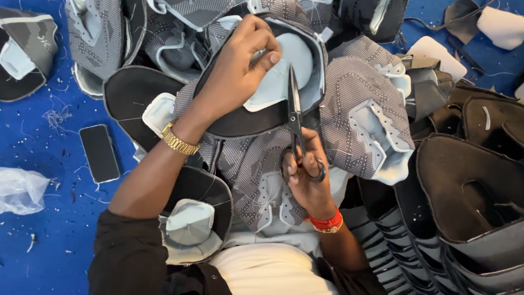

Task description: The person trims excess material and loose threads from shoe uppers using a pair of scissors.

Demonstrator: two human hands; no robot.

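while left hand (pixel 237 65) grip clamps shoe upper (pixel 284 82) edge | right hand (pixel 305 175) clamps scissors (pixel 297 125) | crowded

A smartphone (pixel 99 153) lies face up on the blue surface (pixel 49 229) at the left of the view, just beside the nearest black shoe upper (pixel 131 95). It is a slim rectangle with rounded corners, set at a slight slant, and its screen is dark and blank with a thin pale edge around it. Further left and a little lower, at the frame's edge, sits a crumpled clear plastic bag (pixel 19 190), whitish and translucent; what it holds cannot be made out. No labels or signs show.
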